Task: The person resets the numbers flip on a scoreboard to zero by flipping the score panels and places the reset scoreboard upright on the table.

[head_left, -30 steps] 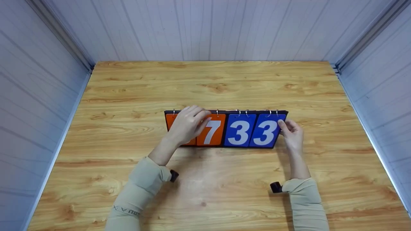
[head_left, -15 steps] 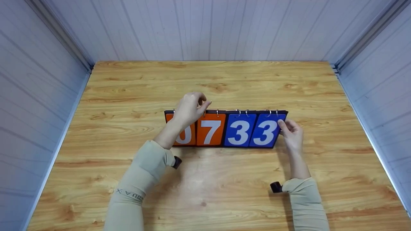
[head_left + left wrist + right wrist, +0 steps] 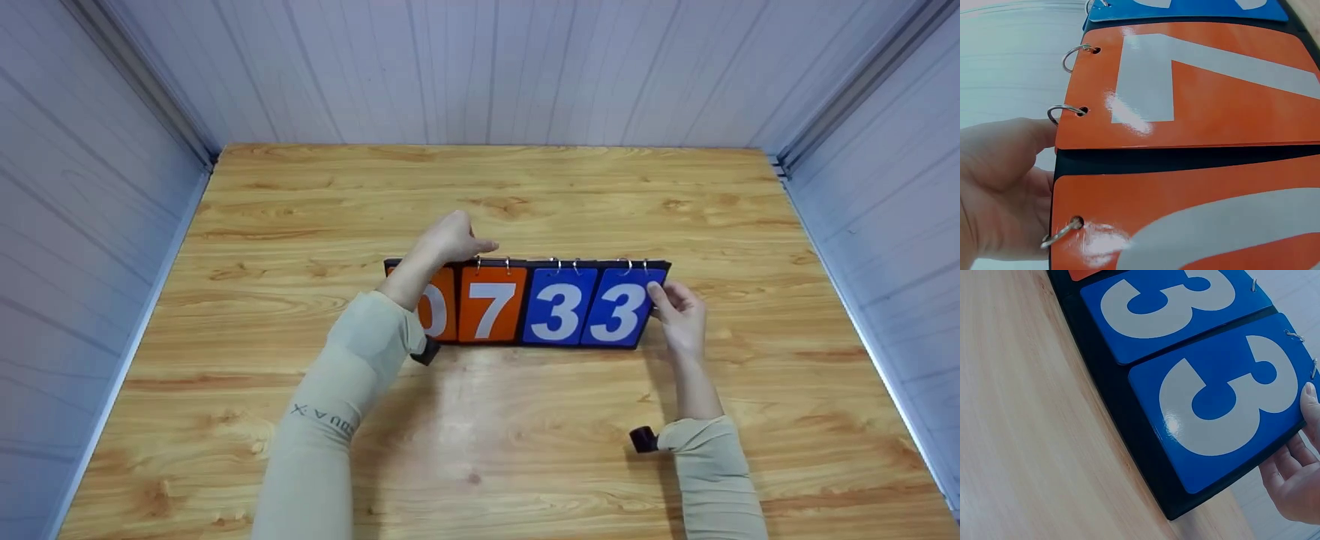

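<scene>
A black flip scoreboard [image 3: 527, 264] stands in the middle of the wooden table [image 3: 525, 202]. It shows orange cards 0 [image 3: 439, 313] and 7 [image 3: 491, 307], then two blue 3 cards [image 3: 559, 307]. My left hand [image 3: 457, 240] reaches over the top edge above the orange cards, with its fingers hidden behind the board. In the left wrist view the left hand [image 3: 999, 185] lies beside the metal rings [image 3: 1064, 109] of the 7 card [image 3: 1213, 95]. My right hand [image 3: 664, 294] pinches the board's right edge, thumb [image 3: 1311, 402] on the last blue 3 card [image 3: 1219, 405].
White panelled walls [image 3: 480, 67] close the table in at the back and on both sides. Bare wood lies in front of the scoreboard and behind it.
My left hand has risen from the face of the orange cards to over the board's top edge, uncovering the 0 card. The right hand has stayed at the right edge.
</scene>
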